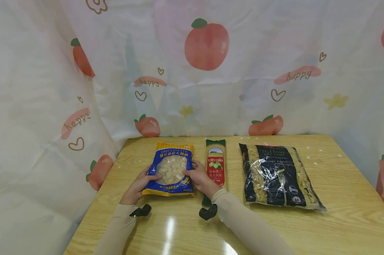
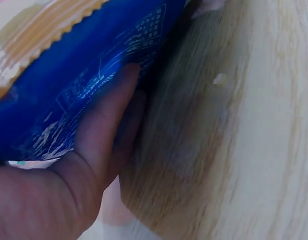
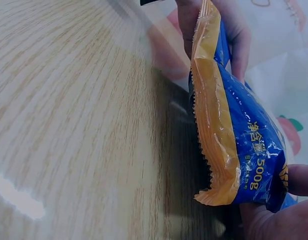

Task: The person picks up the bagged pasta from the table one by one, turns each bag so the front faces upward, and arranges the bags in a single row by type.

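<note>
Both hands hold a blue and yellow bag of orecchiette pasta (image 1: 172, 169), its clear window showing the pale pieces inside. My left hand (image 1: 140, 185) grips the bag's left side, thumb on the front. On the opposite side my right hand (image 1: 202, 177) does the same. Seen from the left wrist, fingers (image 2: 106, 122) lie along the bag's printed back, just above the wood. The right wrist view shows the bag's crimped yellow edge (image 3: 211, 125), with a shadow on the table below. Right beside the right hand lies a slim green and red spaghetti pack (image 1: 215, 161), partly hidden by that arm.
A large black and clear bag of penne (image 1: 276, 177) lies on the right of the wooden table (image 1: 348, 198). Behind and at the sides hangs a white curtain (image 1: 236, 95) printed with fruit. Small white specks dot the table's back right. A black wrist mount (image 1: 208, 212) sits at each wrist.
</note>
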